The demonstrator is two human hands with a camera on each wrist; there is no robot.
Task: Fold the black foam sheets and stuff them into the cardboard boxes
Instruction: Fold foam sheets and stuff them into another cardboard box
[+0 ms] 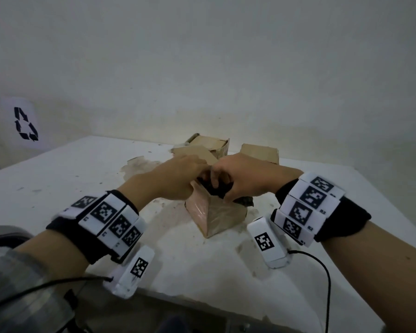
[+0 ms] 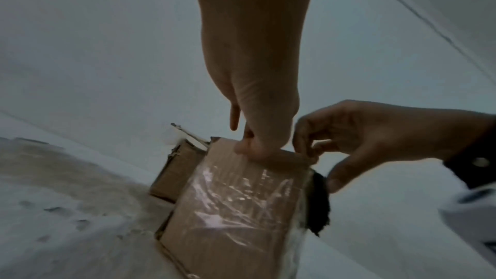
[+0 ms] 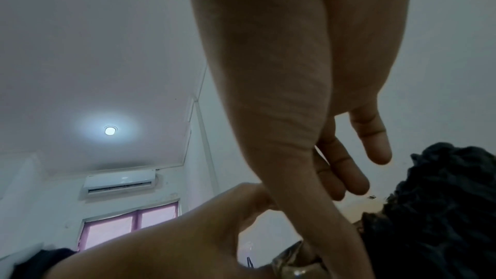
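A taped cardboard box point(image 1: 216, 216) stands at the middle of the white table point(image 1: 82, 179), with a crumpled black foam sheet point(image 1: 222, 191) bulging out of its open top. My left hand point(image 1: 198, 175) grips the box's upper left edge; the left wrist view shows its thumb and fingers point(image 2: 255, 151) curled over the cardboard rim of the box point(image 2: 230, 220). My right hand point(image 1: 222, 187) holds the foam from the right, fingers curled over it and thumb low on its side. Foam point(image 2: 319, 201) hangs out past the box's right wall. In the right wrist view the foam point(image 3: 435, 209) fills the lower right.
Two more cardboard boxes stand behind, one with raised flaps point(image 1: 209, 145) and one to its right point(image 1: 259, 152). The tabletop is stained and scuffed around the boxes. A wall rises just behind the table. Cables trail from both wrist cameras near the table's front edge.
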